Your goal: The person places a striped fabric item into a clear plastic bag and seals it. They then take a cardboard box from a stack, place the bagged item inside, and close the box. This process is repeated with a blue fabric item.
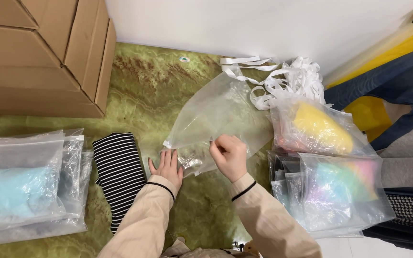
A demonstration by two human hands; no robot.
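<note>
A clear plastic bag (216,114) lies spread on the green marbled floor (144,91) in the middle of the view, its zipper edge toward the person. The left hand (167,167) rests flat on the floor, fingers spread and holding nothing, its fingertips touching the bag's lower left corner. The right hand (229,156) is closed on the bag's near edge, thumb and fingers pinched together on the plastic. Just left of the left hand lies a folded black-and-white striped garment (118,172), and beyond that, at the left edge, a stack of bagged items with pale blue contents (20,186). Cardboard boxes (44,52) fill the upper left corner, well apart from the hands. To the right, near the right hand, a pile of filled clear bags (331,191) crowds the floor, topped by one with a yellow item (321,126). A tangle of white paper strips (283,79) lies against the white wall (264,24), touching the bag's far side. Blue and yellow fabric (397,91) and grey and checked cloth occupy the far right. Open floor remains between the boxes and the bag, and below the hands, between the striped garment and the right-hand pile.
</note>
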